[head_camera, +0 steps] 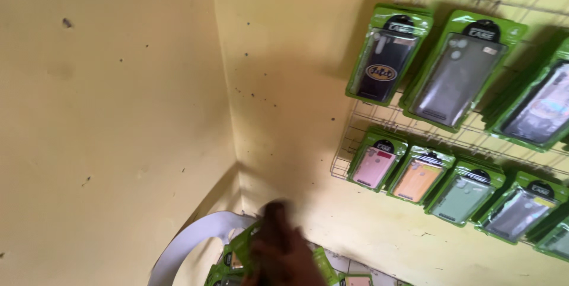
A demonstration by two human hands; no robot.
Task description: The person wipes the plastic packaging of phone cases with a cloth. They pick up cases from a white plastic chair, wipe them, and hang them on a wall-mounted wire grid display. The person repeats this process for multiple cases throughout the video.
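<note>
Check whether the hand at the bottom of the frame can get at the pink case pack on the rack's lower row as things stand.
Probably yes. The hand, blurred and low over loose green packs, has only bare wall between it and the pink case pack. Which hand it is I cannot tell.

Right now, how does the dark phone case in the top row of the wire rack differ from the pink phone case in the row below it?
The dark phone case hangs higher and looks larger than the pink phone case. The dark one bears a yellow oval mark; the pink one looks plain. Both hang tilted in green packages on the white wire rack.
</note>
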